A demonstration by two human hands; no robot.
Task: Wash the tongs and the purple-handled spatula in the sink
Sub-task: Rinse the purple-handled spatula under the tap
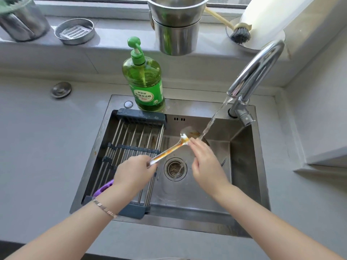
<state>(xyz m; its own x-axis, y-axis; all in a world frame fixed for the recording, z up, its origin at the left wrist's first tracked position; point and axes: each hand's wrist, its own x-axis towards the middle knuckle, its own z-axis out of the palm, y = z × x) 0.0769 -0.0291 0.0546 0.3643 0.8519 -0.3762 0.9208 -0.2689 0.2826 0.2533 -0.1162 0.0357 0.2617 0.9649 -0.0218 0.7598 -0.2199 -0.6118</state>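
Note:
The purple-handled spatula slants across the steel sink. Its metal shaft is streaked with orange residue, and the purple handle end sticks out below my left hand, which grips it. The spatula's head reaches up beside the running water stream. My right hand has its fingertips closed on the neck just below the head. A thin dark piece shows past my right hand; I cannot tell whether it is the tongs.
The chrome faucet runs at the back right. A roll-up drying rack covers the sink's left half, beside the drain strainer. A green soap bottle stands on the back rim. Steel containers and a dish brush line the sill.

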